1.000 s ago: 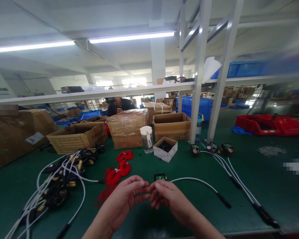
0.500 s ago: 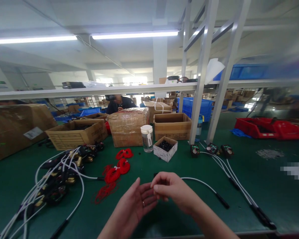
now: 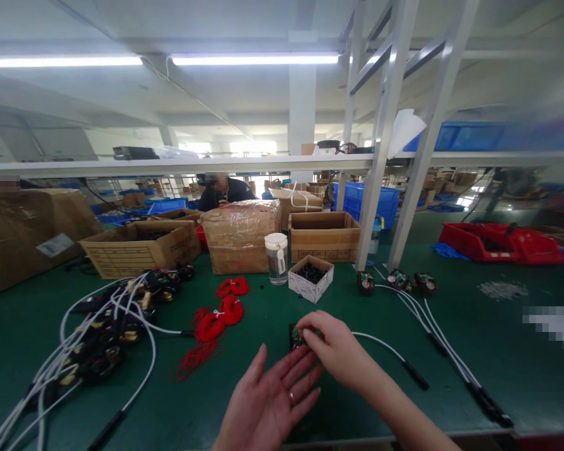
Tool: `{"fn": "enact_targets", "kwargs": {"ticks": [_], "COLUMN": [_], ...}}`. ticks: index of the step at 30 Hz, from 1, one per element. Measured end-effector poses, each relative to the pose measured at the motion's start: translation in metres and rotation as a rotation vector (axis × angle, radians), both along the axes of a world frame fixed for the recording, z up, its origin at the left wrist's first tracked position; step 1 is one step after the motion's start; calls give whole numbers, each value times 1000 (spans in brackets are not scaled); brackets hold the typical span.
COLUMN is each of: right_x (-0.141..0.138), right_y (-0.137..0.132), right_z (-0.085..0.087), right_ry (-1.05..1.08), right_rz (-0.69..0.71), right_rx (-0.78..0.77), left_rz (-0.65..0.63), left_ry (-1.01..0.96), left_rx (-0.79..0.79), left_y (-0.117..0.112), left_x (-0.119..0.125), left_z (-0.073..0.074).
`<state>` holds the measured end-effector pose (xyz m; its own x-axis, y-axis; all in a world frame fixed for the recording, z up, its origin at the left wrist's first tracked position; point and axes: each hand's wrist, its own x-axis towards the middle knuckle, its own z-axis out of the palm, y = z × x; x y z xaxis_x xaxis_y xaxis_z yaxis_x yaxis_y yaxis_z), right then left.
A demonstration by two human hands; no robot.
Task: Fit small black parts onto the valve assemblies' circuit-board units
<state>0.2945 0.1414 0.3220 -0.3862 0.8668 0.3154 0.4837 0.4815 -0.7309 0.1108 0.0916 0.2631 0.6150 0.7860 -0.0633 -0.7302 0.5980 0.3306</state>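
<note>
My left hand lies palm up with its fingers spread, a ring on one finger, just below my right hand. The thumb and fingers of my right hand are bent together at a small black device with a green circuit board; whatever they pinch is hidden. A white cable leads from behind my right hand to a black sleeve. Past the device stands a small white box of small black parts.
Left of my hands lie red wire bundles and a heap of cabled devices. Several similar devices lie at the right. Behind are a lidded bottle, cardboard boxes, red bins, a metal upright and a person.
My right hand has moved slightly up and right, onto the device, whose board now shows. My left hand has shifted right and down, its palm turned up more openly.
</note>
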Motion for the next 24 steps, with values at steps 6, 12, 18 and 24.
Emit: {"fn": "enact_targets", "kwargs": {"ticks": [6,12,18,24], "right_x": [10,10,11,12], "right_y": [1,-6,-5,-4], "right_z": [-29,-37,-34,-30], "right_ry": [176,153,152,160], "right_rz": [-53,-18,-30,-54], "right_rx": [-215,-247,-223,-252], "left_rz": [56,15,-7,22], "left_ry": [-7,-8,0,42], "left_rx": [7,0,7,-11], "left_y": [-1,-1,-3,-3], "left_x": [-2,1,1,1], "left_z": [1,3,6,5]}}
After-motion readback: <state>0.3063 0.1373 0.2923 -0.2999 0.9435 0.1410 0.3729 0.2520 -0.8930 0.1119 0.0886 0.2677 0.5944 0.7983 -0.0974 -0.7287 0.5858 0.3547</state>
